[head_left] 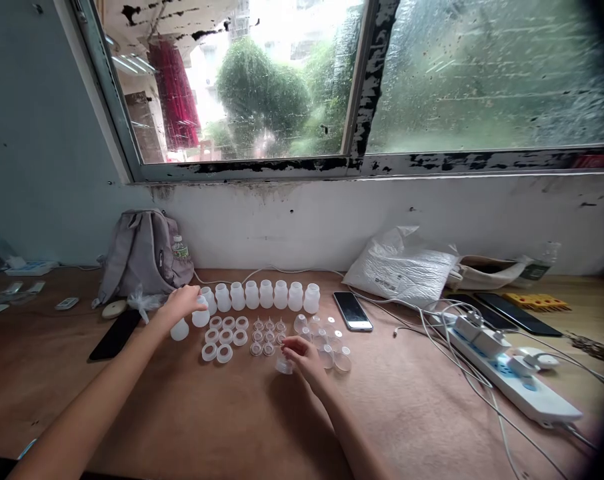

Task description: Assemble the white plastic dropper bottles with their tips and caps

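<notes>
My left hand (pixel 185 301) reaches to the left end of a row of small frosted baby bottles (pixel 266 295), its fingers closed at the neck of one bottle (pixel 201 317). Another bottle (pixel 180 329) stands just below that wrist. Low over the table, or resting on it, is a clear cap (pixel 283 366), pinched in my right hand (pixel 305 357). More clear domed caps (pixel 342 360) are grouped right beside this hand, partly behind it. White screw rings (pixel 225 353) lie in rows before the bottles. Between rings and caps sit clear teats (pixel 269 326), several in a block.
A phone (pixel 353 311) lies right of the bottles. Loose white cables (pixel 452 360) run to a power strip (pixel 512 380) on the right. A silver plastic bag (pixel 402 267) rests against the wall. At left are a grey backpack (pixel 142 257) and a black phone (pixel 115 335).
</notes>
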Motion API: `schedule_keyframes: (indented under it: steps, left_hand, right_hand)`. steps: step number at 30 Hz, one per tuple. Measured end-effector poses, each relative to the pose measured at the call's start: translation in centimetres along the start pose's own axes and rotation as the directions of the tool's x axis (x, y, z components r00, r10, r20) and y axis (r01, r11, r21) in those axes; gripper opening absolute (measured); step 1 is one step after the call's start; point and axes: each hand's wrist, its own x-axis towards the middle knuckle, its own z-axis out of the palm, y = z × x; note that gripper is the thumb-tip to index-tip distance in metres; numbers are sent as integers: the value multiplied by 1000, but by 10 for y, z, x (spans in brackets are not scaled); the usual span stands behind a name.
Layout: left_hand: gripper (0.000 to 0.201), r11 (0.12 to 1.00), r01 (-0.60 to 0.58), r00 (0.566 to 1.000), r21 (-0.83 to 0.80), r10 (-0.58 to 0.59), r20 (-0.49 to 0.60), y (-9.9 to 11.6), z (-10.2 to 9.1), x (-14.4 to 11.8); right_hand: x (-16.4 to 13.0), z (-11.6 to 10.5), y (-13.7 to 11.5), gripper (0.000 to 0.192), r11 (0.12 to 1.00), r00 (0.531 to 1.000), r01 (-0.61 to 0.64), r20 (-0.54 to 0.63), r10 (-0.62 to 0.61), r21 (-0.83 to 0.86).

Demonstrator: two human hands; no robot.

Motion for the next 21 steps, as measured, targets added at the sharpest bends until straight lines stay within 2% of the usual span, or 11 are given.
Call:
schedule_keyframes:
  steps: [3,8,12,17,21]
  left_hand:
    - [38,999,43,998,21,-44,49,-13,3,15]
    - [40,995,87,992,44,-91,89,-27,14,29]
    - [38,995,89,991,46,-93,92,-32,23,33]
    - [41,994,96,991,45,-100,93,-35,29,36]
    - [43,995,94,991,40,-97,90,-37,30,37]
  right_hand:
    - [-1,3,6,17,999,1000,13,25,-12,-50]
    - [-3,9,10,12,963,993,115,47,-107,-242]
    - [-8,12,7,12,907,984,177,96,-151,-382]
    - [-13,14,5,12,863,966,241,195,-170,-443]
    - [-16,15,6,15,794,949,305,241,-205,-525]
